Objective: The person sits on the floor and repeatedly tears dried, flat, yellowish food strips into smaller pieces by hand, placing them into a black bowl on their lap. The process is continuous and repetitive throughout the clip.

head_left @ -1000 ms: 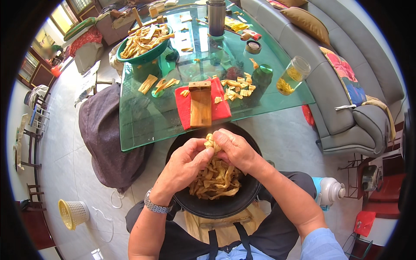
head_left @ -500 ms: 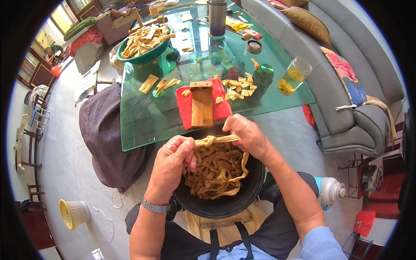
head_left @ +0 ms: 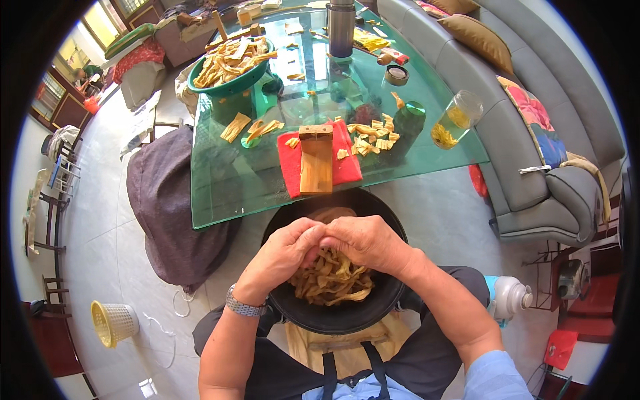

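Over a round black basin (head_left: pixel 333 323) between my knees, my left hand (head_left: pixel 283 252) and my right hand (head_left: pixel 370 245) meet, thumbs side by side and fingers curled in. Both are closed on a long, soft yellow-brown strip, mostly hidden behind the fingers. Below them, a heap of similar strips (head_left: pixel 337 283) lies in the basin. Just beyond the basin, at the table's near edge, a wooden board with a raised crosspiece (head_left: pixel 316 167) rests on a folded red cloth (head_left: pixel 348 167).
Short cut pieces (head_left: pixel 370 138) lie on the glass table (head_left: pixel 230 193). A green bowl (head_left: pixel 233 87) piled with strips, a steel flask (head_left: pixel 341 30) and a glass jar (head_left: pixel 457 120) stand there too. A grey sofa (head_left: pixel 520 190) borders the right, a yellow basket (head_left: pixel 115 323) the left floor.
My hands have come together from being apart with the knotted strip stretched between them. They sit slightly lower, and the knot no longer shows. The view has shifted a little.
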`<state>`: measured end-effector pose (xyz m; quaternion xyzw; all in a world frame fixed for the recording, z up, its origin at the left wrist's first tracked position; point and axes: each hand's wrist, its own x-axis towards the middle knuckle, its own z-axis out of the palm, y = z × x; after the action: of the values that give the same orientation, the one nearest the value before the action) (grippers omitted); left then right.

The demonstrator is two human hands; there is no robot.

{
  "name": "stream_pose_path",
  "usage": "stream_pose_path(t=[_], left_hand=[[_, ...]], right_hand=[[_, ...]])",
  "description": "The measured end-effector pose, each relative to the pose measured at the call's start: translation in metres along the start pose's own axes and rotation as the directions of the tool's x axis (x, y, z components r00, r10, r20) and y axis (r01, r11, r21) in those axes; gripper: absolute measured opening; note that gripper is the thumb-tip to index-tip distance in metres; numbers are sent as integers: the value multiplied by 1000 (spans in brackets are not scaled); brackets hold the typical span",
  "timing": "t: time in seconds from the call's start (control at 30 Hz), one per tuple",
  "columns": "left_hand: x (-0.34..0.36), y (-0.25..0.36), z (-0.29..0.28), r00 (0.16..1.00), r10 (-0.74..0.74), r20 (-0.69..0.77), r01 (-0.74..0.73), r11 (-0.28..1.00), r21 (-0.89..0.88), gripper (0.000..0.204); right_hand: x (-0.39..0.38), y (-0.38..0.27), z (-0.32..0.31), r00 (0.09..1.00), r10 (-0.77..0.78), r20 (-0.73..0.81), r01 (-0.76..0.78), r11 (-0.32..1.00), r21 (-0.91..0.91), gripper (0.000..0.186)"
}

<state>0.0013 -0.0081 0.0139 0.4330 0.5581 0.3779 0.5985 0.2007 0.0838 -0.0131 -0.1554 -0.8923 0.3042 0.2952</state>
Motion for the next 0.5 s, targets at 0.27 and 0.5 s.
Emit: stream_pose_path(t=[0.27,0.5], left_hand=[[-7,2,-8,993,-103,50,104,994,-33,23],[21,15,-23,973,109,-202,-96,993,71,19]], right_hand=[[-12,-10,-19,990,68,120,-65,998,-28,20],[9,16,-31,992,86,-92,-98,986,-132,16]])
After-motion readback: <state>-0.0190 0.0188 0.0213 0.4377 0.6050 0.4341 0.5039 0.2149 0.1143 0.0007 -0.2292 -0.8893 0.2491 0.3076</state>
